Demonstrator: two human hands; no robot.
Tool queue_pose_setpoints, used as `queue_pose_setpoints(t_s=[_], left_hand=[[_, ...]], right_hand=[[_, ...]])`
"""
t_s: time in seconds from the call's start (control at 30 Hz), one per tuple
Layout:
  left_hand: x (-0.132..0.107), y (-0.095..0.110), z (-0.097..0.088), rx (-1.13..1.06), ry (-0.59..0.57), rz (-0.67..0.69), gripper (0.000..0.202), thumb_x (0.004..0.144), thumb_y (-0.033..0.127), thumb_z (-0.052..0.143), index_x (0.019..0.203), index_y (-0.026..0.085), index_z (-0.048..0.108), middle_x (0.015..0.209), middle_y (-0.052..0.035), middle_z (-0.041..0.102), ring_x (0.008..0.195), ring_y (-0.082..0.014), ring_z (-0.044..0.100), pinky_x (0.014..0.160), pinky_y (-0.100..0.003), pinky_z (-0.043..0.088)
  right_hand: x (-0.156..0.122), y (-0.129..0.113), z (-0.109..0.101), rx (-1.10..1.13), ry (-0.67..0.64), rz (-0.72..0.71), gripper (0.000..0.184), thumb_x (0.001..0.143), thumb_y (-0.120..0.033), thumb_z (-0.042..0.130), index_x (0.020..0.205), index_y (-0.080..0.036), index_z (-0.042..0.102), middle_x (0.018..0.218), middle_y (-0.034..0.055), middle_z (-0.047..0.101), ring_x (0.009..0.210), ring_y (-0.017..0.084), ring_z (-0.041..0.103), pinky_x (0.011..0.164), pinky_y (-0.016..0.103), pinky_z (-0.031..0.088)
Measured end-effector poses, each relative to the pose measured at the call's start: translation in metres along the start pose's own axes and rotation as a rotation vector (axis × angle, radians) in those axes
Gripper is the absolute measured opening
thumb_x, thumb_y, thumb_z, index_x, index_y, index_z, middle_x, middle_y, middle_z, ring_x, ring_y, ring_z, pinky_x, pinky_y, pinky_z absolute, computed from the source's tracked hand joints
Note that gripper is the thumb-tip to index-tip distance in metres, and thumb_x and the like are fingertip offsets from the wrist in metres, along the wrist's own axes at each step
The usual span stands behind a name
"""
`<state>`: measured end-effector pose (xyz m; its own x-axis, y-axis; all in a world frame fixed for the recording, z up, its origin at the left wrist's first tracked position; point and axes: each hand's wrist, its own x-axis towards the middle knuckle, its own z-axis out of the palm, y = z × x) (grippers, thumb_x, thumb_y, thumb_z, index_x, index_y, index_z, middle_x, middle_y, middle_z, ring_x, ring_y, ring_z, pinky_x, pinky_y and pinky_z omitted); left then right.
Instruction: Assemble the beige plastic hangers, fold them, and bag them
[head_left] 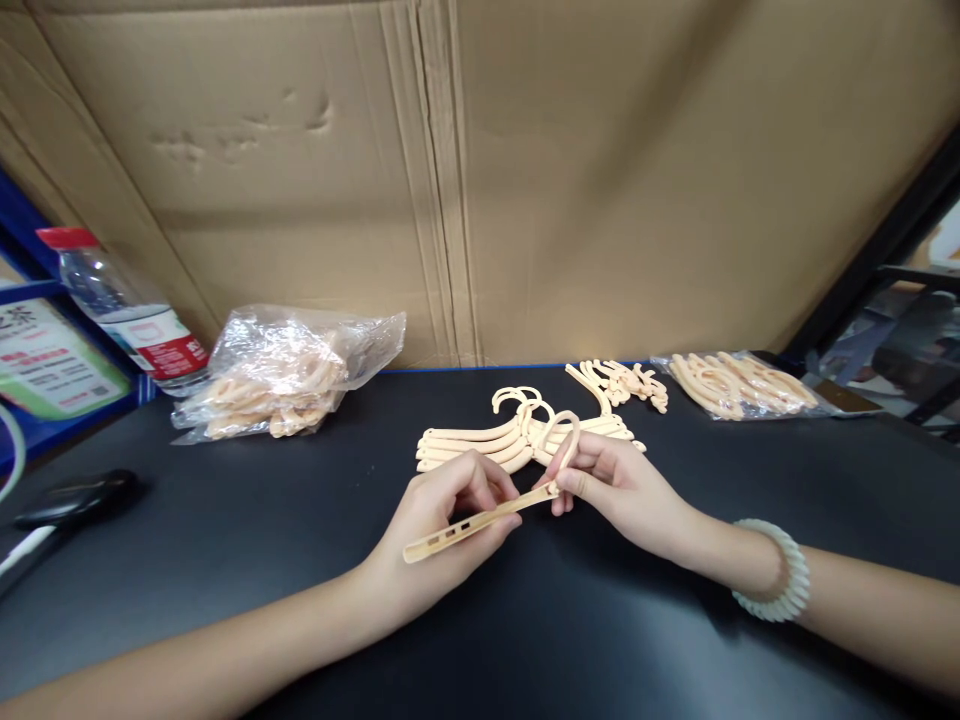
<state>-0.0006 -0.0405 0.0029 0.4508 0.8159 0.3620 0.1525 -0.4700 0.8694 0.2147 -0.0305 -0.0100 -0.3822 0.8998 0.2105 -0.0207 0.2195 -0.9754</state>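
My left hand [442, 525] is closed around a cream plastic hanger arm [469, 525], a flat bar with small slots, held just above the black table [570, 630]. My right hand [611, 480] pinches a cream hook piece [564, 440] where it meets the bar's right end. A white coil band sits on my right wrist. Right behind my hands lies a stack of assembled cream hangers [480, 445].
A clear bag of cream parts [281, 375] lies at the back left, beside a water bottle [124, 305]. Loose hooks [626, 382] and a second bag of parts [739, 385] lie at the back right. A cardboard wall [480, 180] closes the back. A black device [75, 497] rests far left.
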Motion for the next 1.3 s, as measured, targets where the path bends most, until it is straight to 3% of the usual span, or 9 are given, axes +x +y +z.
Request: queue_pose_setpoints(t_s=[0.2, 0.43, 0.73, 0.9, 1.0, 1.13, 1.23, 1.3], left_hand=[[0.000, 0.001, 0.002, -0.038, -0.026, -0.039, 0.027, 0.078, 0.019, 0.069, 0.064, 0.020, 0.045, 0.080, -0.0015, 0.064, 0.064, -0.0122, 0.058, 0.053, -0.023, 0.044], [0.005, 0.004, -0.003, -0.036, 0.058, -0.099, 0.027, 0.076, 0.020, 0.071, 0.064, 0.019, 0.047, 0.073, -0.0016, 0.065, 0.067, -0.0144, 0.062, 0.062, -0.027, 0.048], [0.008, -0.002, -0.004, -0.321, 0.070, -0.277, 0.028, 0.080, 0.025, 0.073, 0.083, 0.019, 0.046, 0.072, 0.0051, 0.062, 0.065, -0.0101, 0.064, 0.064, -0.024, 0.051], [0.009, -0.003, -0.003, -0.381, 0.076, -0.278, 0.031, 0.079, 0.027, 0.075, 0.091, 0.018, 0.048, 0.076, 0.0044, 0.063, 0.065, -0.0101, 0.065, 0.063, -0.023, 0.053], [0.010, -0.001, -0.002, -0.377, 0.103, -0.278, 0.031, 0.077, 0.028, 0.076, 0.091, 0.016, 0.052, 0.076, 0.0033, 0.062, 0.063, -0.0106, 0.064, 0.061, -0.024, 0.054], [0.010, 0.001, -0.002, -0.380, 0.105, -0.290, 0.029, 0.076, 0.029, 0.077, 0.090, 0.015, 0.056, 0.078, 0.0022, 0.062, 0.063, -0.0106, 0.063, 0.061, -0.024, 0.054], [0.009, 0.001, -0.003, -0.360, 0.100, -0.296, 0.025, 0.078, 0.030, 0.075, 0.086, 0.015, 0.057, 0.079, 0.0016, 0.061, 0.064, -0.0104, 0.063, 0.061, -0.023, 0.053], [0.009, 0.001, -0.004, -0.342, 0.085, -0.299, 0.023, 0.080, 0.030, 0.074, 0.083, 0.015, 0.057, 0.080, 0.0014, 0.061, 0.064, -0.0096, 0.061, 0.061, -0.023, 0.053]], right_hand=[[0.000, 0.000, 0.002, 0.013, 0.006, 0.002, 0.023, 0.083, -0.039, 0.068, 0.080, -0.019, 0.057, 0.067, -0.0021, 0.059, 0.056, 0.012, 0.060, 0.057, 0.027, 0.049], [-0.001, -0.001, 0.001, -0.020, 0.023, -0.052, 0.024, 0.084, -0.040, 0.068, 0.081, -0.017, 0.061, 0.077, 0.0022, 0.063, 0.067, 0.013, 0.060, 0.066, 0.029, 0.050], [0.000, -0.004, 0.001, 0.008, 0.137, -0.051, 0.026, 0.081, -0.042, 0.071, 0.089, -0.019, 0.062, 0.078, -0.0002, 0.060, 0.062, 0.011, 0.054, 0.058, 0.026, 0.048], [-0.001, -0.006, 0.000, 0.083, 0.144, -0.018, 0.030, 0.080, -0.037, 0.074, 0.099, -0.019, 0.059, 0.072, -0.0014, 0.065, 0.060, 0.011, 0.059, 0.062, 0.027, 0.052], [-0.001, -0.006, -0.001, 0.089, 0.161, -0.040, 0.027, 0.084, -0.035, 0.070, 0.102, -0.019, 0.060, 0.080, 0.0026, 0.071, 0.062, 0.012, 0.062, 0.065, 0.029, 0.054], [0.009, -0.010, -0.026, -0.175, 0.232, -0.194, 0.018, 0.090, -0.035, 0.061, 0.097, -0.018, 0.064, 0.082, 0.0052, 0.072, 0.070, 0.016, 0.066, 0.068, 0.032, 0.055], [0.022, -0.013, -0.068, -0.691, 0.295, -0.455, 0.013, 0.091, -0.029, 0.058, 0.092, -0.020, 0.067, 0.086, 0.0067, 0.070, 0.080, 0.020, 0.065, 0.075, 0.037, 0.053], [0.029, -0.011, -0.098, -0.976, 0.236, -0.534, 0.015, 0.092, -0.024, 0.055, 0.093, -0.020, 0.069, 0.087, 0.0077, 0.069, 0.086, 0.022, 0.062, 0.079, 0.040, 0.051]])
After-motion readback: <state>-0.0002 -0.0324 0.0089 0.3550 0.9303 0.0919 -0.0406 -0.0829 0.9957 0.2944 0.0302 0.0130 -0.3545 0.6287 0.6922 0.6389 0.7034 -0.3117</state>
